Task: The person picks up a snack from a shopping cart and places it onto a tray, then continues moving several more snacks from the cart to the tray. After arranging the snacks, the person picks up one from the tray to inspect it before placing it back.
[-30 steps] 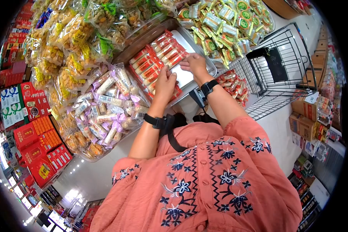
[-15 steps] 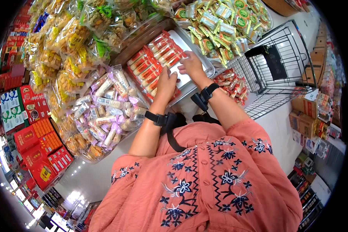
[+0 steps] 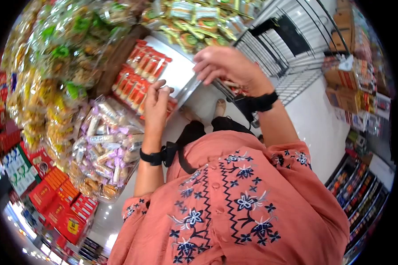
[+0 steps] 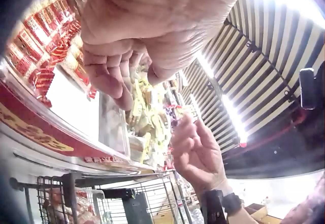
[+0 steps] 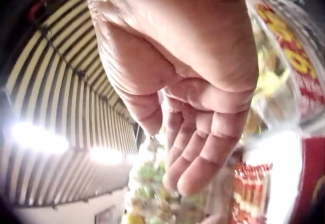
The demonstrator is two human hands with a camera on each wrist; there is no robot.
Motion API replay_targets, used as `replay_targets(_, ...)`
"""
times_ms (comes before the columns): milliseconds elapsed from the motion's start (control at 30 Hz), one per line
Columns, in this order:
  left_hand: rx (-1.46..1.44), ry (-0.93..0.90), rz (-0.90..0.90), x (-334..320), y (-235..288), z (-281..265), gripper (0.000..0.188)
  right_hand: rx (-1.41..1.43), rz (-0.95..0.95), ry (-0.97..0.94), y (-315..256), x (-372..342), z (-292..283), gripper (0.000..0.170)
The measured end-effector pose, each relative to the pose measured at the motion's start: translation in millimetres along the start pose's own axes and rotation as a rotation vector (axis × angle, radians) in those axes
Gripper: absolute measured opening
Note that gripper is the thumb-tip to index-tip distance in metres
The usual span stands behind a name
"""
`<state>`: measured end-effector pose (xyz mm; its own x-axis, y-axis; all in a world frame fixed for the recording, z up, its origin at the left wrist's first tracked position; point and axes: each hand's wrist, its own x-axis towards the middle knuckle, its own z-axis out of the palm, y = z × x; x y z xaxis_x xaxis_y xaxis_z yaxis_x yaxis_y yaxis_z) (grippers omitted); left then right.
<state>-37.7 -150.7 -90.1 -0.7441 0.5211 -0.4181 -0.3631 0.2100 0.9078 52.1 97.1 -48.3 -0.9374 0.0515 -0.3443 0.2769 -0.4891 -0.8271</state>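
Red-and-clear snack packets (image 3: 135, 90) lie in rows in a metal tray, whose white bottom (image 3: 177, 66) shows on the right. My left hand (image 3: 156, 106) hovers at the near side of these rows, fingers loosely bent. Nothing shows between its fingers in the left wrist view. Above the tray's right edge is my right hand (image 3: 232, 66), raised, its fingers loosely curled around nothing. The right wrist view shows its bare palm and thumb, with red packets (image 5: 249, 193) beyond. Between the cart and the tray, the right hand partly hides more red packets in the cart.
A wire shopping cart (image 3: 296, 75) stands right of the tray. Green-and-yellow packets (image 3: 199, 26) are heaped behind. Bagged snacks (image 3: 53, 84) pile up to the left, with purple-wrapped sticks (image 3: 106, 141) nearer. Red boxes (image 3: 57, 203) stand at lower left, cartons (image 3: 340, 88) at far right.
Both hands have come up from over the packets, and the right has swung right, toward the cart. The head view has shifted, so the tray sits farther left. The packet rows look unchanged.
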Motion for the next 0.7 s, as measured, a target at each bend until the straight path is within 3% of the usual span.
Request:
replay_targets(100, 0.037, -0.144, -0.057, -3.5, 3.9, 19.0, 0.031, 0.206, -0.282, 0.155, -9.2, -48.1, -85.7, 0.035)
replay_targets(167, 0.031, -0.219, -0.103, -3.2, 1.6, 37.9, 0.028, 0.270, -0.354, 0.409, 11.9, -69.7, -145.3, 0.027)
replay_targets(200, 0.047, -0.255, -0.122, -2.4, 0.5, 47.7, 0.028, 0.239, -0.305, 0.589, 27.6, -79.1, -166.8, 0.025)
replay_targets(300, 0.120, -0.323, -0.192, 1.3, -8.8, 74.6, 0.028, 0.163, -0.090, 0.797, 105.3, -95.6, -226.9, 0.027)
replay_targets(367, 0.163, -0.358, -0.219, 3.4, -17.0, 88.8, 0.028, 0.206, -0.015, 0.824, 148.2, -110.9, -227.4, 0.030)
replay_targets(500, 0.215, -0.386, -0.274, 1.1, -27.6, 110.8, 0.030, 0.263, 0.330, 0.875, 260.8, -116.0, -254.6, 0.034)
replay_targets(633, 0.243, -0.386, -0.329, -2.0, -40.0, 123.5, 0.030, 0.039, 0.550, 0.954, 298.1, -98.9, -249.2, 0.042)
replay_targets(700, 0.253, -0.385, -0.343, -3.9, -43.4, 130.7, 0.031, 0.041, 0.500, 0.911, 296.5, -94.9, -245.0, 0.050)
